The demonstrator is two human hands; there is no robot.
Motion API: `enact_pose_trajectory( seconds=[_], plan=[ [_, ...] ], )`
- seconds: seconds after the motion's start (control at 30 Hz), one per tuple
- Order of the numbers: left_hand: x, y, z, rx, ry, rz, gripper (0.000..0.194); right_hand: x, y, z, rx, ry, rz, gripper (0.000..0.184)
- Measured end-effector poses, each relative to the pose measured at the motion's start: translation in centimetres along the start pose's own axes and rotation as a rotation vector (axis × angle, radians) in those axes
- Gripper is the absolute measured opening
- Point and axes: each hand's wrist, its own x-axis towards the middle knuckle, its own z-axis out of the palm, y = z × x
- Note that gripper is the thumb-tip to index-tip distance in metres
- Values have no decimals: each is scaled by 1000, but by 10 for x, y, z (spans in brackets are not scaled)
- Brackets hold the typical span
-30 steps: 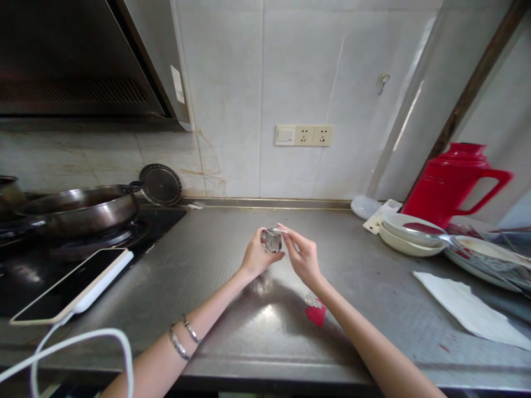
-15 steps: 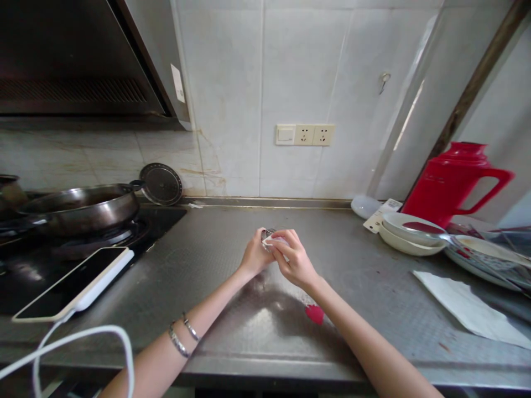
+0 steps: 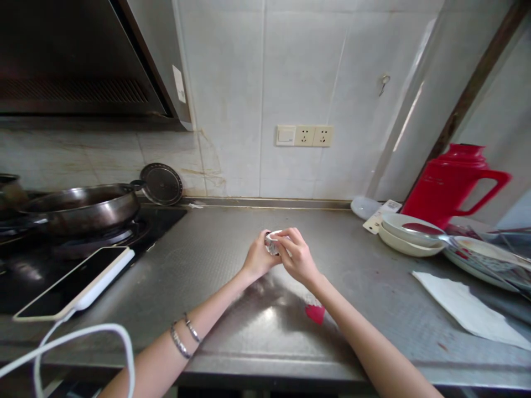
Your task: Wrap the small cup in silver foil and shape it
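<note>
Near the middle of the counter, my left hand [image 3: 257, 258] is wrapped round a small, shiny, silvery round object [image 3: 272, 247] that looks like a little cup or jar. My right hand [image 3: 299, 257] reaches in from the right, its fingers pinched on a thin white piece [image 3: 275, 236] at the object's top edge. Fingers hide most of both things, so the white piece's material cannot be told. A small red flat piece [image 3: 314, 314] lies on the steel counter [image 3: 215, 249], beside my right forearm.
On the left, a steel pan [image 3: 89, 210] sits on the stove, with a phone [image 3: 77, 282] and white cable [image 3: 91, 330] nearby. To the right are stacked bowls [image 3: 409, 243], a red thermos [image 3: 452, 182], a patterned dish [image 3: 481, 257] and a white paper sheet [image 3: 468, 309].
The silvery object has tipped so more of its round, shiny side shows. The white piece has shifted along its top edge with my right fingers. Both hands stay in nearly the same place.
</note>
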Motion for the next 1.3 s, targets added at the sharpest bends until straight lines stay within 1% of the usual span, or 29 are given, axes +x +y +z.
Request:
enact_pose_trajectory(
  seconds=[0.1,0.2,0.27,0.33,0.43,0.5,0.57,0.63,0.77,0.87,0.97,1.07,1.17,1.3],
  plan=[
    [0,-1,-2,-79,-10,-21,66,1,-3,-3,49,-12,-12,27],
    [0,-3,-1,-156,-9,-18,63,3,-4,-8,94,-60,-40,27],
    [1,-5,1,-191,-29,-22,63,3,-3,-11,115,-77,-33,25],
    [1,-6,4,-235,-46,-25,62,4,-1,-13,117,-22,39,24],
    [2,-4,6,-330,-39,-19,59,5,3,-14,85,124,180,25],
    [1,0,5,-388,-53,-54,60,6,6,-13,79,151,218,24],
    [1,4,3,-424,-73,-120,59,6,8,-12,100,129,222,23],
    [0,6,1,-444,-70,-156,60,5,9,-11,124,107,223,22],
    [1,6,1,-462,-61,-156,63,4,6,-10,141,93,226,23],
    [1,5,0,-488,-67,-187,65,3,2,-12,149,90,190,22],
    [3,4,-2,-512,-64,-217,67,2,0,-12,149,58,132,22],
    [3,2,-2,-510,-59,-222,63,0,1,-10,132,28,93,23],
    [3,2,-1,-498,-59,-233,61,-2,4,-7,112,46,100,24],
    [3,2,1,-478,-79,-181,63,-2,7,-4,105,114,157,24]
  ],
)
